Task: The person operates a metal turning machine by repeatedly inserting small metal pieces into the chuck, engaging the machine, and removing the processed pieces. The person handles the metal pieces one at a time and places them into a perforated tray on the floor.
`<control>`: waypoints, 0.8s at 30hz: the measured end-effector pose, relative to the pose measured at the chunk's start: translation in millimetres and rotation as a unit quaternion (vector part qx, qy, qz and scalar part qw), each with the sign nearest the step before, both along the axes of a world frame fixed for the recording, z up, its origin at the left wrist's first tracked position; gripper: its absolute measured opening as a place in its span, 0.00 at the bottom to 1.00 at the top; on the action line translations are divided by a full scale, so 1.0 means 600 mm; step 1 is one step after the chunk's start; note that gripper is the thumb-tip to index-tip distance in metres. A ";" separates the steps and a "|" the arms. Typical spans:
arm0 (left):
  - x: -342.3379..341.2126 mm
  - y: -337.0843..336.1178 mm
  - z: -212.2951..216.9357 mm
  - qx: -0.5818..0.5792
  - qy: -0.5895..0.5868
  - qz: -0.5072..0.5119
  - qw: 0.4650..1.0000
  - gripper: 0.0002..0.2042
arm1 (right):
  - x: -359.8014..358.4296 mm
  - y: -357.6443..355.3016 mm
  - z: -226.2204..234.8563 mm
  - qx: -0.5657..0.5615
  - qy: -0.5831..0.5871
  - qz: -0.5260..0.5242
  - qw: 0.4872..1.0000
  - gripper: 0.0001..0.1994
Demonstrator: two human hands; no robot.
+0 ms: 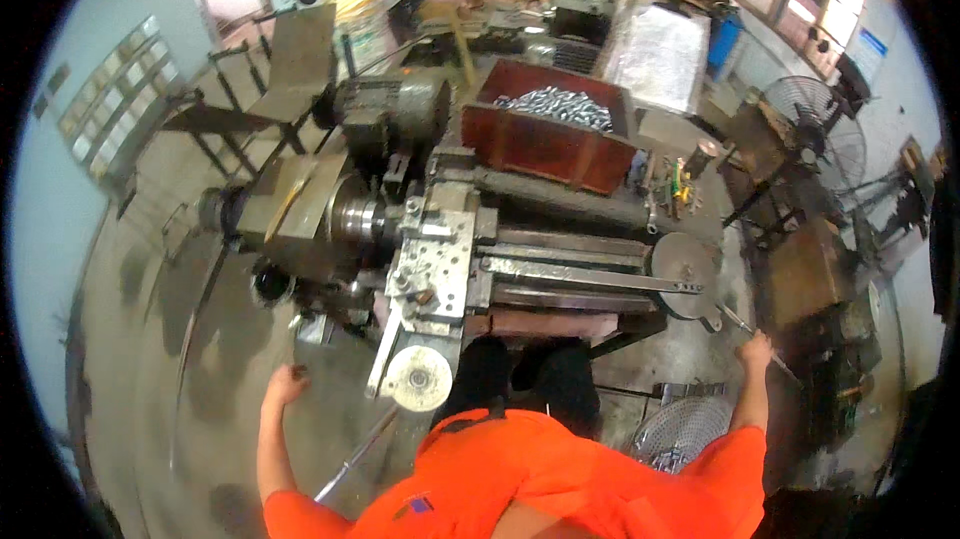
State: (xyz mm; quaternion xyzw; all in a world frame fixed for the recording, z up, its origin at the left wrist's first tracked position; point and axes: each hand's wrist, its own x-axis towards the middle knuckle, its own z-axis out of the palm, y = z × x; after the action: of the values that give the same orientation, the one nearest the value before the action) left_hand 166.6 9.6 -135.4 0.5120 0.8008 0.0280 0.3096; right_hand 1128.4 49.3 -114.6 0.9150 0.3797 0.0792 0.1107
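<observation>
Two hands: both out wide in the head view, one each side of the lathe [440,239].
Left hand [285,384]: low left, fingers curled together; whether it clamps on anything I cannot tell. It sits near the lathe's lower left corner, above the grey floor [150,339].
Right hand [757,349]: low right, closed on a thin metal lever [738,321] that slants up toward the round grey wheel [683,274] at the lathe's right end.
Handwheel [420,377]: pale disc at the lathe's near edge, between the hands, just above the orange shirt [530,479].
Long rod [355,454]: slants down-left from under the handwheel.
Red bin [550,134]: behind the lathe bed, holding shiny metal parts [555,106].
Motor [390,109]: dark, behind the headstock, left of the bin.
Wire basket [680,429]: on the floor beside the right forearm.
Fan [815,134]: standing at far right, well apart from the lathe.
In the way: the carriage [435,269] and bed lie between the two hands.
</observation>
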 end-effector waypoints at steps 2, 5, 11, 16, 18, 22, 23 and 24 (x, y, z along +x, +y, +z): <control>0.012 -0.053 -0.006 0.006 -0.066 -0.022 0.998 0.19 | -0.023 0.052 0.017 -0.044 0.066 -0.030 0.996 0.33; 0.120 -0.064 0.083 -0.015 -0.179 -0.033 0.983 0.19 | -0.015 0.038 0.005 -0.019 0.037 0.016 0.999 0.28; 0.251 -0.116 0.101 -0.010 -0.238 -0.075 0.968 0.14 | -0.103 -0.042 0.010 0.029 0.062 0.000 0.998 0.15; 0.302 -0.099 0.091 0.042 -0.040 -0.115 0.992 0.11 | -0.171 -0.108 -0.040 0.116 0.062 0.030 0.991 0.14; 0.290 -0.104 0.062 0.061 -0.021 -0.131 0.989 0.10 | -0.200 -0.111 -0.040 0.123 0.081 0.001 0.989 0.14; 0.292 -0.105 0.059 0.068 -0.046 -0.120 0.989 0.09 | -0.244 -0.107 -0.016 0.128 0.100 -0.013 0.987 0.16; 0.290 -0.105 0.054 0.067 -0.041 -0.120 0.990 0.09 | -0.236 -0.113 -0.029 0.131 0.090 0.002 0.987 0.16; 0.289 -0.104 0.051 0.067 -0.037 -0.120 0.990 0.09 | -0.221 -0.126 -0.052 0.134 0.079 0.018 0.988 0.16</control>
State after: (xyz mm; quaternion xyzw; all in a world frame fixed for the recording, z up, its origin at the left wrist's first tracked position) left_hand 340.1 -52.7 -104.6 0.6226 0.7179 0.0631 0.3049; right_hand 995.8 -26.3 -145.6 0.9179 0.3898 0.0584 -0.0447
